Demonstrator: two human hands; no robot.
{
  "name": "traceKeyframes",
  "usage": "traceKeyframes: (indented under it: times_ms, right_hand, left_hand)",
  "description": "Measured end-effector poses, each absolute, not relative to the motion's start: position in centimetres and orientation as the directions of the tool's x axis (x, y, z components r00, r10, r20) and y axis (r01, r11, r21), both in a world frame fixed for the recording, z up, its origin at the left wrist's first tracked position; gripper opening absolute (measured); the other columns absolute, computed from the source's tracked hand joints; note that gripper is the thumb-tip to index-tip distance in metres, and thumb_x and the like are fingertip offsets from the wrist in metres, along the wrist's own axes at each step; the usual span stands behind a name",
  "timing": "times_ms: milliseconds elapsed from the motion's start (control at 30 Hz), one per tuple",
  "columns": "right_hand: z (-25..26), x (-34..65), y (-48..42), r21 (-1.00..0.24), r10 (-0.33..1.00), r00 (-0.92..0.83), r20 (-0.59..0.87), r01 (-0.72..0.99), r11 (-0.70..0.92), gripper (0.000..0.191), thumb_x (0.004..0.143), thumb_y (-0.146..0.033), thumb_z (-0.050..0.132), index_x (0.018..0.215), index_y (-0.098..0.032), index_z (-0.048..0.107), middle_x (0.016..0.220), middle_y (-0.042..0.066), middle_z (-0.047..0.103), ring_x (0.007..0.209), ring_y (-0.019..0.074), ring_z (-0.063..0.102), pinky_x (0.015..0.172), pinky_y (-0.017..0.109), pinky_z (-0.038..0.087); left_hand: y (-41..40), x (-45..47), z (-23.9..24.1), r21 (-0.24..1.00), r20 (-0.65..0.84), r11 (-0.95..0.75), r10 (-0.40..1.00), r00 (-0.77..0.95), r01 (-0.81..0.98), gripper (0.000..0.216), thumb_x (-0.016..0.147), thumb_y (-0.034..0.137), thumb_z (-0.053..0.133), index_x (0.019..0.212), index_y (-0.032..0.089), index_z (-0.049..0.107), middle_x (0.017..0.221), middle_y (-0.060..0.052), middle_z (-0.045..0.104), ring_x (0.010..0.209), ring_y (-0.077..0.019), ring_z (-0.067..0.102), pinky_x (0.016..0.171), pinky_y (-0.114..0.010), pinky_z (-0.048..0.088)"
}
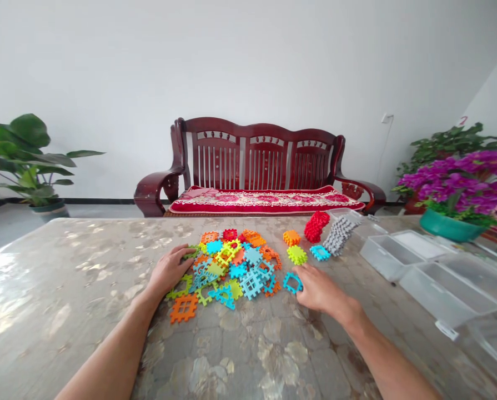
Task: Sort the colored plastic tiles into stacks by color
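A heap of flat plastic waffle tiles in orange, blue, green, yellow and red lies on the table. My left hand rests flat at the heap's left edge, fingers stretched over a green tile. My right hand lies at the heap's right side, its fingertips on a blue open-frame tile. Sorted stacks stand beyond: orange, green, blue, red and grey.
Several clear plastic boxes sit on the table at the right. A teal pot of purple flowers stands behind them. A dark wooden bench with a red cushion is past the table, and a leafy plant is at the left.
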State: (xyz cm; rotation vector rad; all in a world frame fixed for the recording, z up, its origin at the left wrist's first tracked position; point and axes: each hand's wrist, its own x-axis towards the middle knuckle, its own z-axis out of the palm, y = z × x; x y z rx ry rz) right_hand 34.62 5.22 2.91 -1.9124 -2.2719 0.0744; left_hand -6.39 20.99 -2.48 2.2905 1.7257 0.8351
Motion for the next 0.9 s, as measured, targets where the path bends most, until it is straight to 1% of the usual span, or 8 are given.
traceKeyframes:
  times_ms: [100, 167, 300, 367, 433, 533, 733, 900]
  right_hand:
    - [3.9, 34.9, 5.1, -0.232, 0.985, -0.146, 0.094, 0.959, 0.165, 0.043, 0.062, -0.008, 0.059, 0.102, -0.020, 0.069, 0.099, 0.010, 0.074, 0.093, 0.0251, 0.067, 0.079, 0.030, 0.047]
    - [4.8, 35.6, 5.1, -0.289, 0.992, -0.085, 0.096, 0.951, 0.110, 0.045, 0.063, -0.013, 0.061, 0.106, -0.021, 0.069, 0.098, 0.008, 0.074, 0.088, 0.0231, 0.068, 0.075, 0.028, 0.047]
    - [6.5, 38.5, 5.7, -0.339, 0.962, 0.216, 0.169, 0.929, -0.149, 0.049, 0.067, -0.022, 0.064, 0.116, -0.019, 0.067, 0.103, 0.009, 0.074, 0.087, 0.0230, 0.069, 0.072, 0.027, 0.046]
    - [6.9, 40.0, 6.2, -0.330, 0.913, 0.363, 0.187, 0.898, -0.290, 0.047, 0.069, -0.025, 0.064, 0.116, -0.018, 0.067, 0.103, 0.010, 0.074, 0.091, 0.0259, 0.069, 0.072, 0.028, 0.046]
    - [6.8, 41.3, 6.7, -0.306, 0.875, 0.452, 0.177, 0.870, -0.387, 0.045, 0.071, -0.026, 0.063, 0.115, -0.017, 0.066, 0.103, 0.011, 0.075, 0.093, 0.0283, 0.069, 0.070, 0.030, 0.045]
    - [6.2, 42.1, 7.6, -0.255, 0.857, 0.490, 0.158, 0.859, -0.444, 0.044, 0.074, -0.029, 0.061, 0.116, -0.016, 0.066, 0.103, 0.014, 0.075, 0.092, 0.0287, 0.070, 0.068, 0.030, 0.045]
    - [5.0, 42.2, 9.1, -0.178, 0.865, 0.471, 0.173, 0.879, -0.443, 0.040, 0.081, -0.035, 0.059, 0.116, -0.017, 0.066, 0.101, 0.015, 0.074, 0.087, 0.0271, 0.070, 0.063, 0.029, 0.042]
    - [4.9, 42.8, 9.4, -0.186, 0.860, 0.473, 0.191, 0.878, -0.441, 0.028, 0.082, -0.037, 0.062, 0.103, -0.020, 0.068, 0.089, 0.010, 0.074, 0.072, 0.0225, 0.067, 0.062, 0.029, 0.042]
  left_hand:
    - [21.0, -6.4, -2.5, 0.441, 0.338, -0.328, 0.923, 0.184, 0.835, 0.043, 0.082, 0.047, 0.051, 0.113, 0.027, 0.074, 0.134, -0.006, 0.064, 0.119, -0.0258, 0.062, 0.109, -0.037, 0.043]
    - [21.1, -6.4, -2.6, 0.439, 0.329, -0.325, 0.926, 0.187, 0.838, 0.045, 0.083, 0.048, 0.049, 0.114, 0.026, 0.074, 0.134, -0.007, 0.064, 0.120, -0.0261, 0.062, 0.109, -0.038, 0.043]
    - [21.0, -6.4, -2.5, 0.439, 0.327, -0.329, 0.925, 0.192, 0.836, 0.046, 0.083, 0.048, 0.048, 0.115, 0.025, 0.073, 0.135, -0.007, 0.063, 0.120, -0.0268, 0.062, 0.109, -0.039, 0.043]
    - [21.0, -6.4, -2.4, 0.446, 0.329, -0.331, 0.925, 0.192, 0.831, 0.044, 0.083, 0.047, 0.049, 0.113, 0.026, 0.074, 0.134, -0.007, 0.064, 0.121, -0.0268, 0.061, 0.110, -0.039, 0.042]
    - [20.9, -6.3, -2.4, 0.453, 0.324, -0.328, 0.927, 0.190, 0.829, 0.044, 0.082, 0.047, 0.050, 0.112, 0.026, 0.074, 0.134, -0.006, 0.064, 0.121, -0.0266, 0.061, 0.110, -0.039, 0.042]
    - [20.9, -6.3, -2.3, 0.457, 0.322, -0.326, 0.928, 0.187, 0.828, 0.045, 0.082, 0.048, 0.049, 0.113, 0.026, 0.074, 0.135, -0.006, 0.063, 0.122, -0.0270, 0.061, 0.110, -0.040, 0.043]
    - [20.8, -6.4, -2.4, 0.458, 0.312, -0.325, 0.930, 0.192, 0.827, 0.047, 0.083, 0.051, 0.048, 0.115, 0.027, 0.073, 0.136, -0.007, 0.062, 0.122, -0.0280, 0.061, 0.110, -0.041, 0.042]
    - [20.8, -6.4, -2.4, 0.459, 0.306, -0.315, 0.934, 0.185, 0.831, 0.047, 0.083, 0.050, 0.049, 0.116, 0.027, 0.073, 0.136, -0.007, 0.062, 0.121, -0.0288, 0.061, 0.110, -0.042, 0.042]
